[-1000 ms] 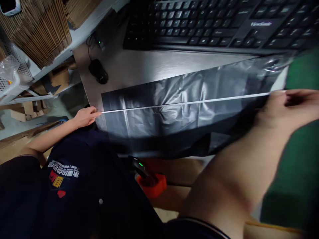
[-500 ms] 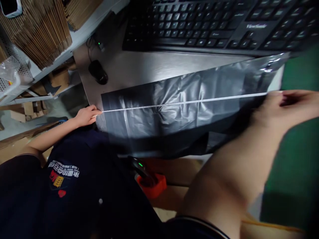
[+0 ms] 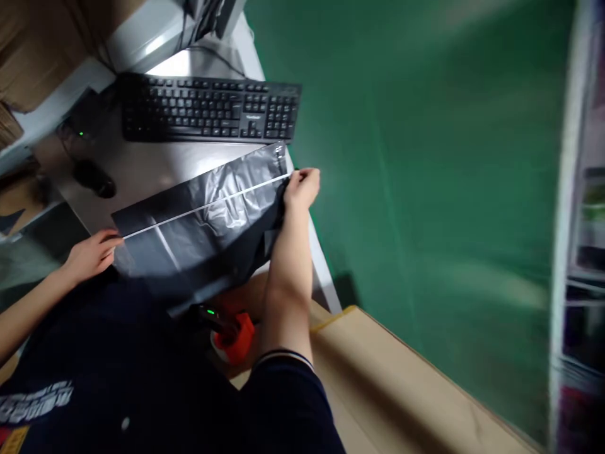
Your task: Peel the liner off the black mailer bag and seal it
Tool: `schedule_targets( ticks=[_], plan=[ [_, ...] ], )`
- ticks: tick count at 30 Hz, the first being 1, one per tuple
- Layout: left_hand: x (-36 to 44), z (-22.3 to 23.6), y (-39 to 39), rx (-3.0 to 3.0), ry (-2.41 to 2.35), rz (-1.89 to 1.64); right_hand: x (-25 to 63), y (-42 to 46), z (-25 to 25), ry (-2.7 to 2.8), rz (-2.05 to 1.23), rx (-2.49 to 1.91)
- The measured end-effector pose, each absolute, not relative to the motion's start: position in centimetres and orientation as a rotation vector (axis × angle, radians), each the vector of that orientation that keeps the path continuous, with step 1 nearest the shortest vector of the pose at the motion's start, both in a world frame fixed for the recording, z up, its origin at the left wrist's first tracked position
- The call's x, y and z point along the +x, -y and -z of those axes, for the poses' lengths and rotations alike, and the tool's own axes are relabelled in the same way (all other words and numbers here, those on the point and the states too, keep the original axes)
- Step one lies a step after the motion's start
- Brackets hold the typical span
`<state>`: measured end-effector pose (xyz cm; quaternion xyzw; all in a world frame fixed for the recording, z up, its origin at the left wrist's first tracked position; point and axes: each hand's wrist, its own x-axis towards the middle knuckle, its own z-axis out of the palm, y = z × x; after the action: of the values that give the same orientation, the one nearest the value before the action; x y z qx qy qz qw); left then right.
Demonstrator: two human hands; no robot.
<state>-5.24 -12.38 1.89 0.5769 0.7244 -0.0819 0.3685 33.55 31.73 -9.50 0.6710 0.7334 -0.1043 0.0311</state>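
Sheet [image 3: 198,226] = thin plastic film, v. glossy & wrinkled, w/ a smooth-looking strip [image 3: 208,205] across it. Desk [image 3: 155,165] looks like metal, smooth w/ satin sheen. Keyboard [image 3: 208,112] & mouse [image 3: 94,178]: plastic, mostly matt. Carton [image 3: 397,378]: matt cardbd. Shirt [image 3: 118,353]: matt cloth. Floor [image 3: 449,170] smooth, semi-gloss w/ blurry highlights; mat'l unclear.

Between our left hand [image 3: 91,255] and right hand [image 3: 303,187] we hold a thin white strip [image 3: 208,205] straight across shiny black plastic [image 3: 229,217] on the table [image 3: 165,161], near the keyboard [image 3: 208,110] and a dark mouse [image 3: 94,178].
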Motion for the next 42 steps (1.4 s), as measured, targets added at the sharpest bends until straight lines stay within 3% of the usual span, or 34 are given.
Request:
schedule_targets(
  ticks=[4,12,23,31,37,42],
  plan=[
    [-4.8,-1.8,11.9,1.509,-1.748,0.259,32.0,-30.8,8.0,-2.059,0.573,2.378],
    [-3.7,-3.1,11.0,1.480,-1.715,0.501,30.7,-28.1,9.2,-2.146,0.408,2.343],
    [-4.7,-2.8,13.0,1.416,-1.765,0.422,30.1,-27.8,8.9,-2.278,0.406,2.212],
    [-3.9,-2.5,12.6,1.356,-1.764,0.448,29.7,-27.9,8.6,-2.289,0.175,2.173],
    [-4.0,-3.0,12.3,1.392,-1.742,0.482,29.1,-26.6,9.1,-2.142,0.450,2.455],
    [-4.2,-2.8,12.7,1.347,-1.776,0.471,29.1,-26.4,10.6,-2.245,0.407,2.426]
  ],
)
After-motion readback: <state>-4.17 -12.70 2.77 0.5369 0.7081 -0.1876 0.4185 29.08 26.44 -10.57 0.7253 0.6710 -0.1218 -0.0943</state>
